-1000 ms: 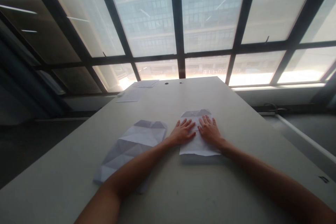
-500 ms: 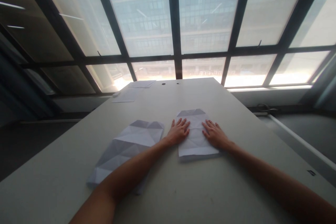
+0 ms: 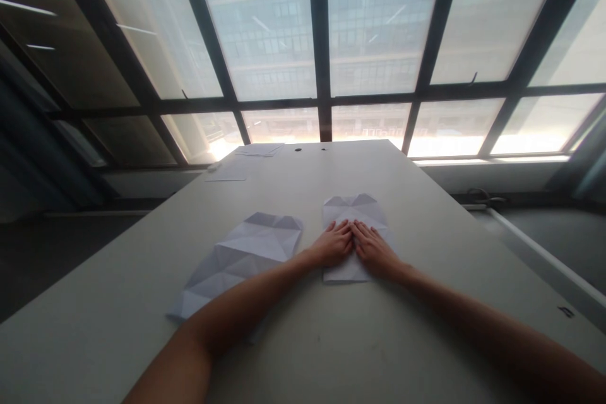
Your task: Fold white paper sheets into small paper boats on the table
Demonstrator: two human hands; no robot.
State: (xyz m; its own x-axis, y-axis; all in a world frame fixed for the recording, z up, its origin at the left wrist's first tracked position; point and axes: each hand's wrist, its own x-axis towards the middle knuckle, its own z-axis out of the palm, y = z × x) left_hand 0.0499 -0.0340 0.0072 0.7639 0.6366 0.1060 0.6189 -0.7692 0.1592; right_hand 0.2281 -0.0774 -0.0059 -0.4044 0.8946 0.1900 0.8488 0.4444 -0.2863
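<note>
Pressing the folded paper (image 3: 353,207) flat, by the look of it?

"Seems so: the left hand (image 3: 334,245) and right hand (image 3: 374,252) lie on it, on the desk (image 3: 303,360), fingers (image 3: 362,229) meeting near its middle."

"Are they gripping anything?"

"No, stretched out flat, pinching nothing. A creased sheet (image 3: 250,249) lies to their left, partly hidden by the left arm (image 3: 237,303)."

"And the next move?"

"Probably calls for firm, even pressure, without letting the paper slide."

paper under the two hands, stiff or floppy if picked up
The paper likely bends easily along the creases at its far end. It looks thin, so probably light. Lying nearly flat, it seems apt to slide, not roll.
</note>
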